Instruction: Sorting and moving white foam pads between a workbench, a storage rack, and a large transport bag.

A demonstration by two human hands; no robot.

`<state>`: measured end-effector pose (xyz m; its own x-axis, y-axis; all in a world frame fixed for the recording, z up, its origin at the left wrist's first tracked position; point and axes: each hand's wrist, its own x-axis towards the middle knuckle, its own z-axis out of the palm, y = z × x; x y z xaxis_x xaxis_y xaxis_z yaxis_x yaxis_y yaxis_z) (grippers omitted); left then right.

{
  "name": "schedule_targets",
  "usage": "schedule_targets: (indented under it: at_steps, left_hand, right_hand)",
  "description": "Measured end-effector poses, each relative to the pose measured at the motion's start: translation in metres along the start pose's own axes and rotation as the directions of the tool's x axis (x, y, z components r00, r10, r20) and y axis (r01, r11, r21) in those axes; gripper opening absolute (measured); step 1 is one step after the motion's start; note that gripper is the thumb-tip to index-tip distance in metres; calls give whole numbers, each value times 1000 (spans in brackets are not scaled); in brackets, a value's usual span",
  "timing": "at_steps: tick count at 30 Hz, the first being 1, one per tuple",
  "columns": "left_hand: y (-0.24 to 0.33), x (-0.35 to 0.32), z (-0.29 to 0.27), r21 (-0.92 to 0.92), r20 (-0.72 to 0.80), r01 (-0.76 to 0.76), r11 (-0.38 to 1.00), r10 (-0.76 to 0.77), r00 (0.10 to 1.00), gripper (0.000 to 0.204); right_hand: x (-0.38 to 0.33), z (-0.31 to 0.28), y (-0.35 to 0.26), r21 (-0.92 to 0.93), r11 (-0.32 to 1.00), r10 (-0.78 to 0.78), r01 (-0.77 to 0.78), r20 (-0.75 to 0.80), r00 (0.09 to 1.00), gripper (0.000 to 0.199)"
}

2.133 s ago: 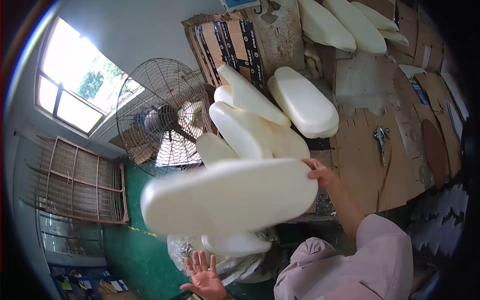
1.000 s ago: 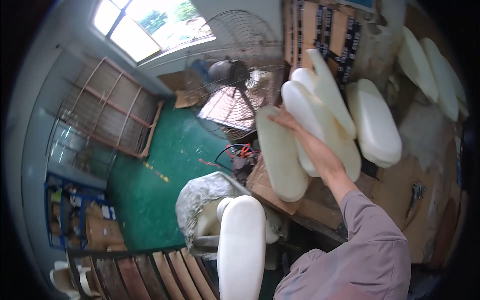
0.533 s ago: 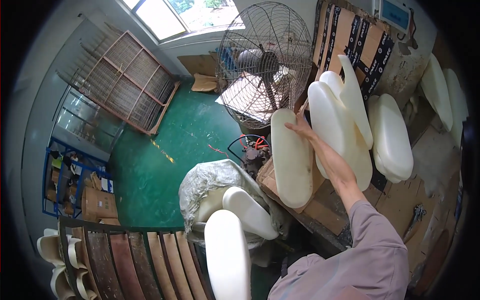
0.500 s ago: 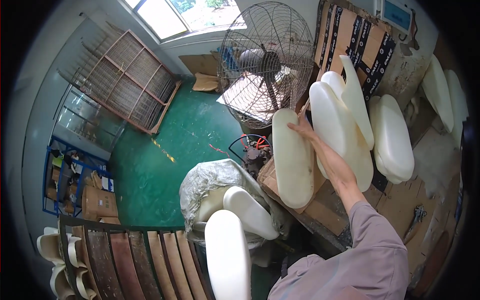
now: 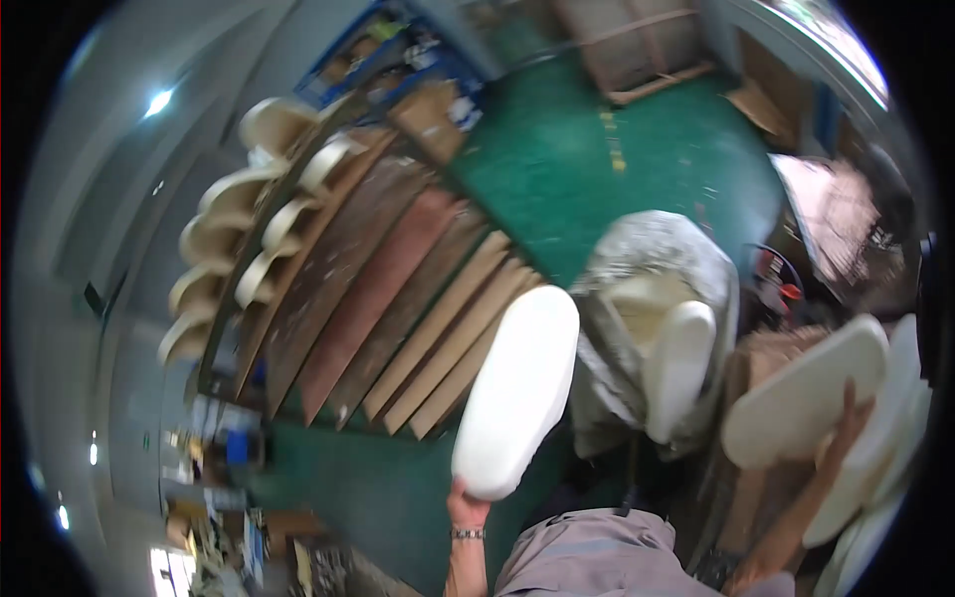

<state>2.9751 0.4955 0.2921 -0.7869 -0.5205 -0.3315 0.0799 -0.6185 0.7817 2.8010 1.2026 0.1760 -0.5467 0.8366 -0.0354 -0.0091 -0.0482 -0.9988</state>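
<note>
Green, smooth floor [image 5: 542,179] is spreading across the room, and long, flat, brown boards [image 5: 383,289] are lining up side by side on the left. Near them, a wrinkled, silver-gray sack [image 5: 652,239] is holding a small, rounded, white piece [image 5: 679,373]. The bare left hand [image 5: 468,509] is grasping the bottom end of a long, smooth, white oval piece [image 5: 517,393], which is tipping to the right between the boards and the sack. The bare right hand [image 5: 849,423] is touching a flat, cream oval piece [image 5: 786,413]; blur is hiding whether it is gripping. The left forearm is pointing up, and the right arm is slanting up and right.
</note>
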Motion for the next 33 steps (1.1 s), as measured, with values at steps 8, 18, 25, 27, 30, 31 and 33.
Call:
schedule_targets:
  at_steps: [8, 18, 25, 27, 30, 31, 33]
  left_hand:
    - [109, 19, -36, -218, -59, -483, 848, 483, 874, 76]
    - [256, 54, -128, -247, -154, -764, 596, 755, 638, 66]
    - [377, 68, -179, -210, -219, -835, 508, 808, 547, 62]
    - [416, 92, -178, -194, -209, -839, 508, 814, 542, 60]
    - [465, 136, -176, -201, -186, -839, 506, 821, 540, 56]
    - [482, 145, -175, -187, -180, -843, 504, 826, 534, 54]
    - [508, 178, -172, -192, -171, -837, 513, 822, 543, 52]
  right_hand:
    - [-123, 39, -25, -406, 880, -158, 247, 240, 958, 72]
    - [-325, 178, -111, -161, 934, -234, 318, 394, 889, 64]
    - [-434, 267, -133, -59, 940, -273, 336, 458, 846, 62]
    - [-465, 288, -140, -51, 929, -300, 365, 472, 829, 62]
    - [-510, 311, -160, -31, 935, -287, 352, 516, 807, 62]
    - [-519, 315, -163, -29, 935, -288, 353, 515, 807, 62]
    - [-530, 319, -165, -11, 947, -262, 321, 553, 791, 62]
